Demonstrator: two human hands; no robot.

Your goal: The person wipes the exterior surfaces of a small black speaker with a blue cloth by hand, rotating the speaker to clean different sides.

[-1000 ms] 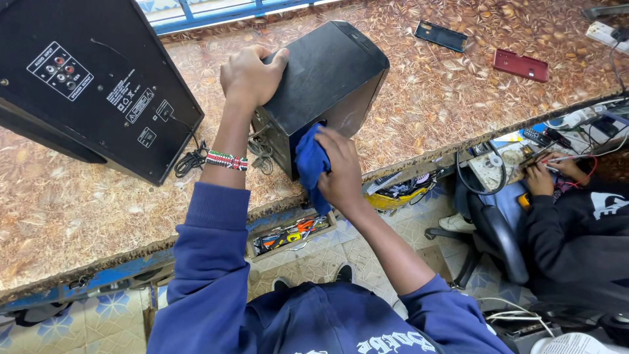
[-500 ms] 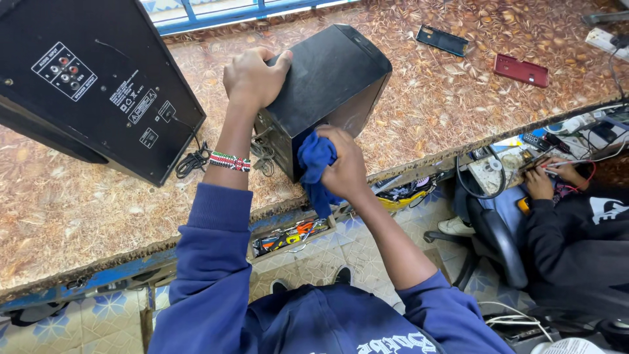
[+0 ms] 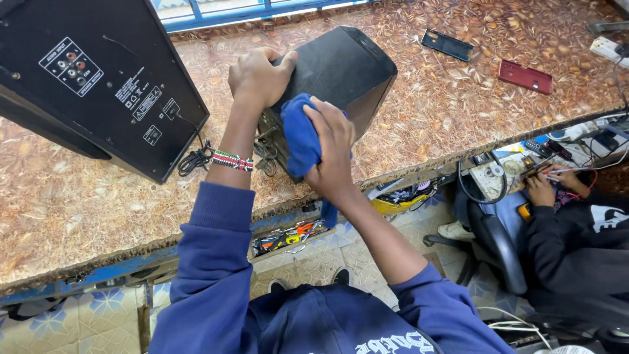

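A small black speaker box (image 3: pixel 344 69) lies tilted on the patterned counter (image 3: pixel 78 196). My left hand (image 3: pixel 259 77) grips its upper left edge and holds it steady. My right hand (image 3: pixel 334 147) is closed on a blue cloth (image 3: pixel 301 134) and presses it against the box's near face. Loose wires (image 3: pixel 265 154) hang from the back of the box, just left of the cloth.
A large black speaker cabinet (image 3: pixel 98 78) with rear sockets stands at the left, its cable (image 3: pixel 195 157) coiled beside it. Two phone covers, black (image 3: pixel 447 44) and red (image 3: pixel 525 76), lie at the back right. Another person (image 3: pixel 576 223) sits at the lower right.
My right hand has slid the blue cloth upward along the speaker's near face. My left hand stays on the box's edge.
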